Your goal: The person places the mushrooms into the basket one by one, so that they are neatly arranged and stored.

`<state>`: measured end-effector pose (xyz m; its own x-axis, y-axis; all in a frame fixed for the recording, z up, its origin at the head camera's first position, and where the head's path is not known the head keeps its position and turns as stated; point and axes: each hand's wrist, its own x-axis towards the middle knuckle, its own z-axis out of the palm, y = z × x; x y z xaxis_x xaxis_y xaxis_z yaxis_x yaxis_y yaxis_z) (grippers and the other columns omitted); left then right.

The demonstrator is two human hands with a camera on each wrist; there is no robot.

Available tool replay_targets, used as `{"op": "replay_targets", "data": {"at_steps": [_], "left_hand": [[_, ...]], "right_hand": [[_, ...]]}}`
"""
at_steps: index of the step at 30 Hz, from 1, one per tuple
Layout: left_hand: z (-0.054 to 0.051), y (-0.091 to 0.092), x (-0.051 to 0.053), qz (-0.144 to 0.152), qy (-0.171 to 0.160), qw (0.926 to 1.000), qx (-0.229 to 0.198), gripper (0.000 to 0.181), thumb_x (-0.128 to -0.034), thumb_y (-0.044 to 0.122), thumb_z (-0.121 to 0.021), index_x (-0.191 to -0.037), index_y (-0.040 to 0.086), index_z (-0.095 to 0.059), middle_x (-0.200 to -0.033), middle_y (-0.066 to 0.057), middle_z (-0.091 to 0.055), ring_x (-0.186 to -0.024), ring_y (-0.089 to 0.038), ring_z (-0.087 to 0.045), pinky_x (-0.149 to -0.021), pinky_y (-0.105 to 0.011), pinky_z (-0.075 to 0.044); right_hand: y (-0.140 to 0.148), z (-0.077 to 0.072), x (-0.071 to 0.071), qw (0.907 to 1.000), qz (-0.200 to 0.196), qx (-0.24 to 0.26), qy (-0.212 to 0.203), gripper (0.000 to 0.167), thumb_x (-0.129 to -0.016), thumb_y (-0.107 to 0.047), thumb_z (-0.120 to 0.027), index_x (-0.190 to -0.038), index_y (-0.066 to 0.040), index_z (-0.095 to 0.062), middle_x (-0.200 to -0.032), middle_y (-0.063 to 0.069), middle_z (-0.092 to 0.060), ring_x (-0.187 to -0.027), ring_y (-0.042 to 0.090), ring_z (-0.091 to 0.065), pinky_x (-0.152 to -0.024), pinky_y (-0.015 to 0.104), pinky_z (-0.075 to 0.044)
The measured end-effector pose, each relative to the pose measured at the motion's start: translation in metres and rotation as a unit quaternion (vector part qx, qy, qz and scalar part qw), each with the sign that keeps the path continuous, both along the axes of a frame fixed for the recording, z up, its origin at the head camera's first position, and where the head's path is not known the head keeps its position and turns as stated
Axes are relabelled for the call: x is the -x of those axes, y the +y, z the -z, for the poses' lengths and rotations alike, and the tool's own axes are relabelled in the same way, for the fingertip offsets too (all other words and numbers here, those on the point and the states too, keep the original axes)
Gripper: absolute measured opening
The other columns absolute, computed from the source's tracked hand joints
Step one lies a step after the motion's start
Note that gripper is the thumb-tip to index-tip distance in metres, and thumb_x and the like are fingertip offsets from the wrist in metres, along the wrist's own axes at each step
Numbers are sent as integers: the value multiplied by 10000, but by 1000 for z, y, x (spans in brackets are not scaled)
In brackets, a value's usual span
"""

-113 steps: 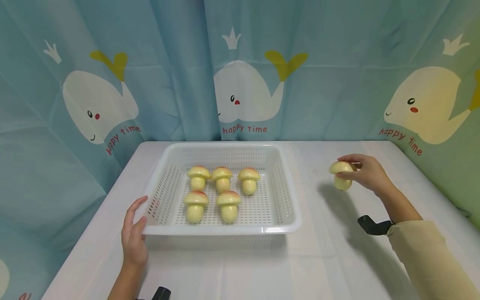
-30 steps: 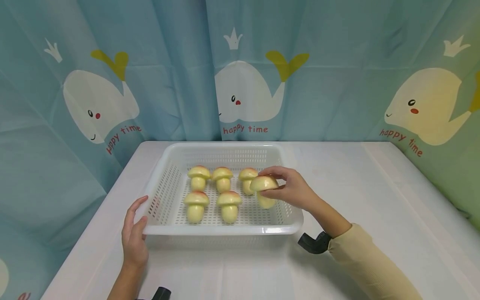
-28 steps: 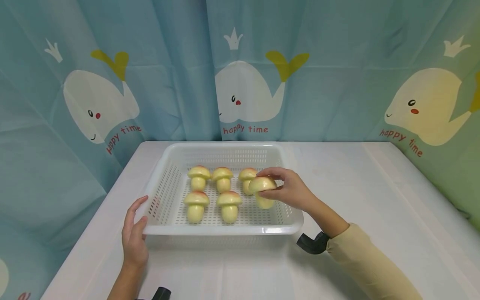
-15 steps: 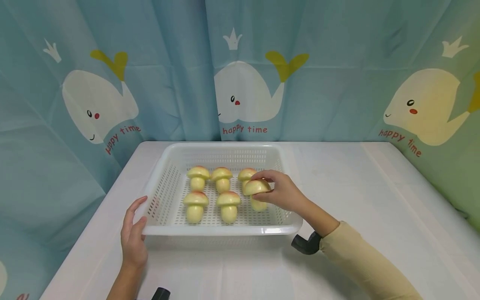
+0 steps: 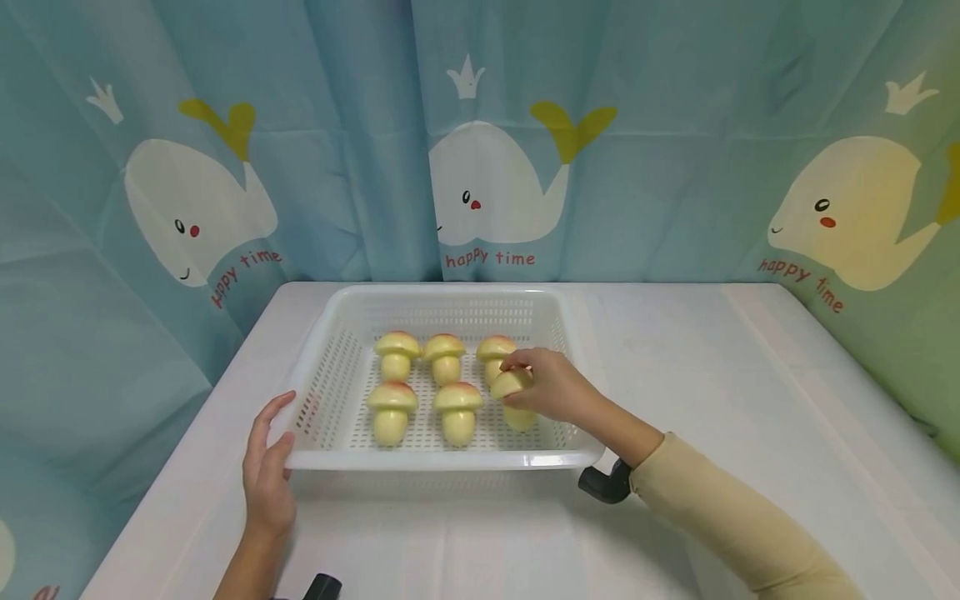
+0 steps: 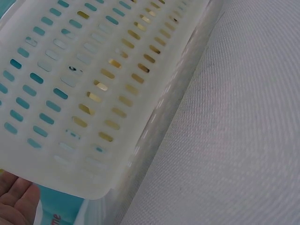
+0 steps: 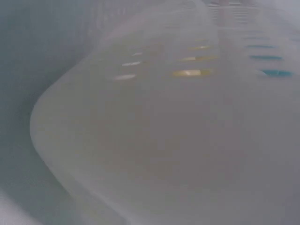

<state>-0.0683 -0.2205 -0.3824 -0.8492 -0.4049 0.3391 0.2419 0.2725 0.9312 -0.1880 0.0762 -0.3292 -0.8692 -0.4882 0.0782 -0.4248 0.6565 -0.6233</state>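
Observation:
A white perforated plastic basket (image 5: 442,461) stands on the table with several yellow toy mushrooms in it, their caps tinged red. On its left side my left hand (image 5: 267,479) holds the rim near the front corner, thumb and forefinger at the edge. The left wrist view shows the left fingers (image 6: 18,199) beside the basket wall (image 6: 65,183). Inside the right part, my right hand (image 5: 551,385) grips a toy mushroom (image 5: 519,418) by its cap. Its stem points down at the basket floor; I cannot tell whether it touches. The right wrist view shows only the blurred basket wall (image 7: 178,140).
In the basket, a back-row mushroom (image 5: 492,350) is partly behind the right fingers, and another mushroom (image 5: 458,414) stands left of the held one. A white cloth covers the table (image 5: 720,400). A blue whale-print curtain (image 5: 360,167) hangs behind.
The right hand has carried the mushroom from above the table at right into the basket. Over the last second it has moved slightly left and lower. The left hand stays at the rim.

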Motion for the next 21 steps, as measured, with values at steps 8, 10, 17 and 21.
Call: {"op": "replay_targets", "data": {"at_steps": [8,10,17,21], "left_hand": [[1,0,1,11,8,10000,4,439,-921,152,-263,-1328,74,-407,-1360,38,-387,-1138,-129,-420,-817,-184,-407],[0,1,1,-3,23,10000,16,439,-920,150,-263,-1327,73,-408,-1356,36,-391,-1131,-131,-424,-812,-185,-410],[0,1,1,-10,-7,10000,6,443,-919,148,-261,-1329,67,-406,-1357,31,-390,-1126,-123,-423,-806,-184,-412],[0,1,0,-37,-47,10000,47,441,-920,154,-262,-1328,73,-410,-1355,33,-391,-1116,-117,-428,-795,-173,-419]], "right_hand": [[-3,0,0,9994,-73,-341,-82,323,-696,-92,-782,-987,-50,-650,-972,61,-627,-925,211,-550,-778,356,-440],[-3,1,0,9991,-89,-398,-117,323,-702,-90,-780,-994,-48,-648,-985,71,-628,-938,218,-555,-782,355,-443],[-4,2,0,9979,-106,-608,-216,326,-721,-100,-770,-1012,-41,-634,-990,88,-623,-913,213,-555,-750,339,-451],[-5,3,0,9972,-90,-701,-228,322,-717,-104,-774,-998,-39,-632,-969,88,-625,-880,201,-557,-730,329,-453]]}}
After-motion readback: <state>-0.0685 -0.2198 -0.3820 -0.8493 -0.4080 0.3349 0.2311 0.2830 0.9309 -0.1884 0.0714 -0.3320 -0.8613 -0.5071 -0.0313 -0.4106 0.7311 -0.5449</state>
